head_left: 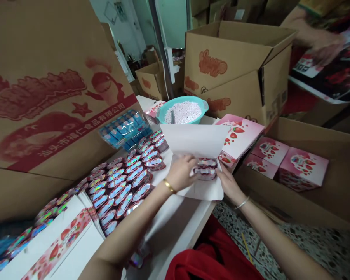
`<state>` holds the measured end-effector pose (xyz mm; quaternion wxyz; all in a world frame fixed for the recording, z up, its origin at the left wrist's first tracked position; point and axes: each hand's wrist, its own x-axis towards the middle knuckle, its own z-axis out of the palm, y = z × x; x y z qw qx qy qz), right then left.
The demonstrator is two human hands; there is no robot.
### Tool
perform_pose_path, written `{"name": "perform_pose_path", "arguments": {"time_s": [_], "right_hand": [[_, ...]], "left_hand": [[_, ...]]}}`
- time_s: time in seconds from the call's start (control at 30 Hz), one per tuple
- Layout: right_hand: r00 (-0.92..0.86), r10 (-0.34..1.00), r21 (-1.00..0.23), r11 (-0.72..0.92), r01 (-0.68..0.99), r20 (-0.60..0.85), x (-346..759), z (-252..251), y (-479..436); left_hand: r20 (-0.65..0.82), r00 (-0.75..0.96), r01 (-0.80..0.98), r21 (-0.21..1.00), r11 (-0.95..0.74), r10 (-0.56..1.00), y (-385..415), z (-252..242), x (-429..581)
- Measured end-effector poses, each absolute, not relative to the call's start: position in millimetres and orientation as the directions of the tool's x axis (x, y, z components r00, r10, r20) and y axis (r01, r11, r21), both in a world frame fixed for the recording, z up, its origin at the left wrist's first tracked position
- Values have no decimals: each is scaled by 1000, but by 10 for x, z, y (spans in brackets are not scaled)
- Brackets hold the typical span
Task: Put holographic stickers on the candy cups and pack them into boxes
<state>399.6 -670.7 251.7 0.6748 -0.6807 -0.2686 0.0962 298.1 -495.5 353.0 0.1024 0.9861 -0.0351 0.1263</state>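
Note:
An open white box (195,140) stands on the table in front of me, its lid raised at the back. Inside it, on the right, lie shiny-topped cups (205,171). My left hand (182,173), with a gold bracelet at the wrist, reaches over the left part of the box; its fingers are curled, and what they hold, if anything, is hidden. At the box's right wall is my right hand (228,182), its fingers against the cardboard. Rows of similar cups (124,184) cover the table to the left.
Flat strawberry-print cartons (67,241) lie front left. A turquoise bowl of pale pellets (183,111) and closed pink boxes (240,134) stand behind. On the right, a large carton (342,163) holds pink boxes. Another person's hand (328,46) touches printed packaging at the upper right.

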Motion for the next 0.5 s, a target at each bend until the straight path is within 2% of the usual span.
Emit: {"name": "perform_pose_path", "arguments": {"time_s": [0.1, 0.17, 0.23, 0.33, 0.5], "right_hand": [[834, 500, -971, 66, 229, 231, 4005, 2562, -6709], [846, 488, -974, 52, 219, 216, 3994, 2560, -6695], [856, 473, -976, 51, 210, 208, 3986, 2538, -6672], [852, 477, -975, 55, 215, 215, 3997, 2506, -6635], [844, 492, -974, 36, 223, 211, 4019, 2542, -6619]], "left_hand": [[311, 924, 159, 219, -963, 223, -4414, 3647, 2757], [311, 898, 283, 134, -950, 312, -4052, 3612, 2665], [242, 897, 377, 20, -926, 371, -3790, 3473, 2645], [161, 895, 434, -109, -894, 415, -3652, 3184, 2695], [270, 910, 373, -209, -904, 313, -3781, 2997, 2717]]}}
